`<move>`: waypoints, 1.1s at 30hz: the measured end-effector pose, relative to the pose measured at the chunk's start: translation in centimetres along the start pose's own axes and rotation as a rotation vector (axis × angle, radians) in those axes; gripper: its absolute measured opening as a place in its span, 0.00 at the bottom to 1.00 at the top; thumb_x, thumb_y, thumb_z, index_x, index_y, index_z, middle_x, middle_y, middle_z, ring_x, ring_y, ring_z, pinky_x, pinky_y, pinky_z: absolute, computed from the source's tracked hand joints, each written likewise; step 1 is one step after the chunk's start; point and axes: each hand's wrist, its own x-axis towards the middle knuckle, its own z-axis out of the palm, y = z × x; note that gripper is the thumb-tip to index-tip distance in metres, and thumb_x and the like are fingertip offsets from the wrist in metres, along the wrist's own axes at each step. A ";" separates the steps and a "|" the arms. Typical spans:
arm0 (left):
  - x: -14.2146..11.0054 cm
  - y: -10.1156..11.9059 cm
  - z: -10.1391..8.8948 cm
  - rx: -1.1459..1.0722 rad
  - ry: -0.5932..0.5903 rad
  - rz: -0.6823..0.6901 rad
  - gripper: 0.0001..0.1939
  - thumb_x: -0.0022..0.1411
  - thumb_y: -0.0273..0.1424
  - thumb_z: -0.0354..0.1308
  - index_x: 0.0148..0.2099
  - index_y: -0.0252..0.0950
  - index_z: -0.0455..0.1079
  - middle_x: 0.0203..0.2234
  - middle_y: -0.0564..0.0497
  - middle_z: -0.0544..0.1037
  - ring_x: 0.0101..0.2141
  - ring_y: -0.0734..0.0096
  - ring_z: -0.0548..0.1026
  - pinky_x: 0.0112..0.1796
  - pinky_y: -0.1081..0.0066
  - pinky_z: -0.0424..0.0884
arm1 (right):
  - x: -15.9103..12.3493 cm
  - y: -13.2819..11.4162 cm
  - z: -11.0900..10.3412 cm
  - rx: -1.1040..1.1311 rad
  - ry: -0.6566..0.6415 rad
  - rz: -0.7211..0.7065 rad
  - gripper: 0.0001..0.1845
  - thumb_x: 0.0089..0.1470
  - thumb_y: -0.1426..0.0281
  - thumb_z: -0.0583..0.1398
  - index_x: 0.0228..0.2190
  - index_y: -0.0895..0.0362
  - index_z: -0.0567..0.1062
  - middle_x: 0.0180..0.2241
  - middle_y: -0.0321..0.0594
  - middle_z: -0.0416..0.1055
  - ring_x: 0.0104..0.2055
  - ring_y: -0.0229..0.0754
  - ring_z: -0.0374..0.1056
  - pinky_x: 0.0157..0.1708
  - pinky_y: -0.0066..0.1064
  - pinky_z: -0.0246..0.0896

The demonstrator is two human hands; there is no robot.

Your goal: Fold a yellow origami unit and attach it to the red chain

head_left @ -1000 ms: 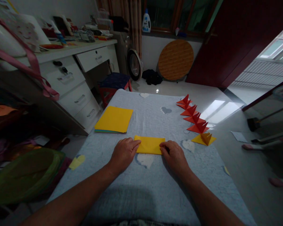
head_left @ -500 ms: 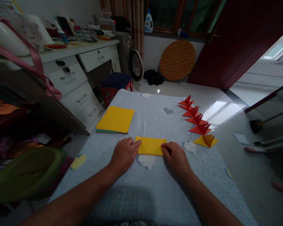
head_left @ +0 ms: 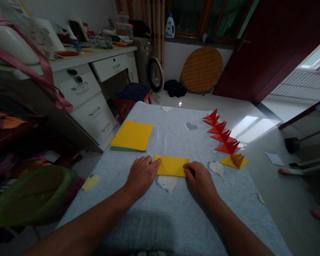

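Observation:
A folded yellow paper [head_left: 172, 165] lies flat as a long rectangle on the blue-grey cloth of the table [head_left: 173, 128] in front of me. My left hand [head_left: 142, 175] rests palm down, its stretched fingers pressing the paper's left end. My right hand [head_left: 201, 177] has bent fingers closed on the paper's right end. A stack of yellow sheets [head_left: 132, 136] lies to the far left of the paper. Along the right edge runs a row of several red folded shapes [head_left: 224, 137], ended by one yellow folded shape [head_left: 234, 161] nearest me.
A white desk with drawers [head_left: 96, 81] stands left of the table, with a red stool [head_left: 130, 94] beside it. A green bag [head_left: 29, 195] sits low on the left. On the right the table edge drops to the tiled floor [head_left: 282, 177]; a round wooden board [head_left: 202, 69] leans against the far wall.
Both hands stay pressed on the ends of the yellow paper. Only the view has shifted slightly.

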 end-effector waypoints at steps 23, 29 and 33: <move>-0.1 0.0 -0.3 -0.053 0.063 0.289 0.08 0.68 0.26 0.55 0.45 0.38 0.74 0.36 0.49 0.74 0.39 0.64 0.70 0.41 0.65 0.68 | -0.1 -0.3 0.1 -0.017 0.003 0.014 0.09 0.57 0.75 0.57 0.36 0.58 0.78 0.35 0.43 0.76 0.40 0.46 0.70 0.44 0.38 0.63; -0.7 0.3 -0.6 -0.058 0.007 0.323 0.09 0.67 0.24 0.54 0.47 0.35 0.72 0.40 0.47 0.76 0.41 0.63 0.72 0.44 0.64 0.71 | -0.1 -0.1 0.2 -0.002 0.012 0.002 0.09 0.57 0.74 0.57 0.35 0.57 0.78 0.34 0.43 0.75 0.40 0.46 0.69 0.44 0.38 0.63; -1.2 0.9 -0.9 -0.008 0.000 0.334 0.17 0.68 0.29 0.55 0.58 0.37 0.67 0.44 0.45 0.75 0.44 0.59 0.72 0.45 0.61 0.72 | -0.1 -0.2 0.3 0.002 0.023 -0.008 0.10 0.58 0.74 0.56 0.36 0.58 0.78 0.34 0.44 0.75 0.39 0.46 0.69 0.45 0.38 0.63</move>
